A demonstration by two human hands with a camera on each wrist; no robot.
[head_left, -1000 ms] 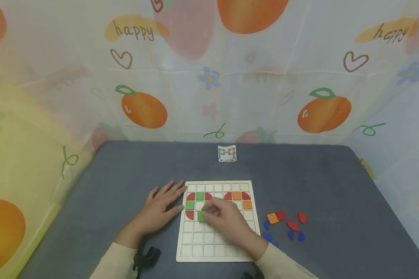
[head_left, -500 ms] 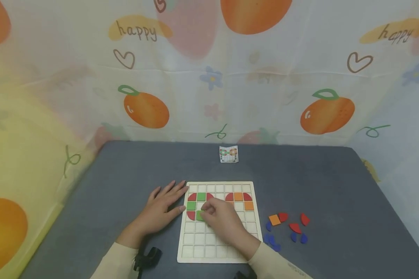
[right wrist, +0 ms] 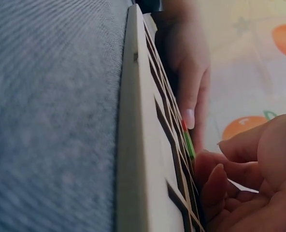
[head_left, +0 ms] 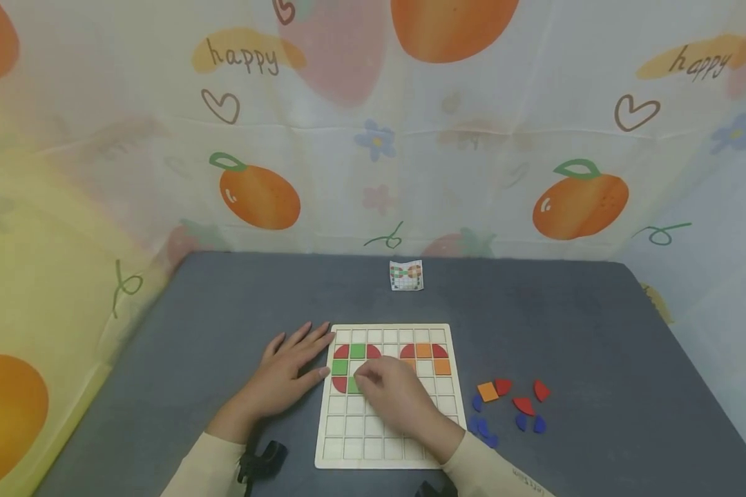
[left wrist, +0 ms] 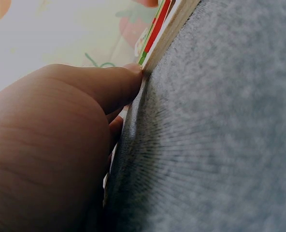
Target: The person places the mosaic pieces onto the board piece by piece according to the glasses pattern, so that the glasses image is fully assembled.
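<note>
A pale wooden grid board [head_left: 373,449] lies on the table with flat tiles in its upper cells. My left hand [head_left: 284,369] rests on the table, fingers spread, with fingertips at the board's left edge. In the left wrist view its thumb [left wrist: 116,87] meets the board's side. Over the board's middle, my right hand [head_left: 404,397] has bent fingers, their tips at a green square tile [head_left: 352,385], which they partly cover. Beside that tile sits a red quarter-circle tile [head_left: 340,384]. In the right wrist view, thumb and index finger stand apart with no tile between them.
Right of the board lie an orange square tile [head_left: 488,392], several red quarter-circle pieces [head_left: 523,406] and several small blue pieces [head_left: 539,424]. A small printed pattern card [head_left: 407,284] stands at the back, before a patterned cloth backdrop [head_left: 323,179].
My right hand has shifted slightly left and brought the green square tile level into the cell beside the red quarter-circle. The left hand stays at the board's edge.
</note>
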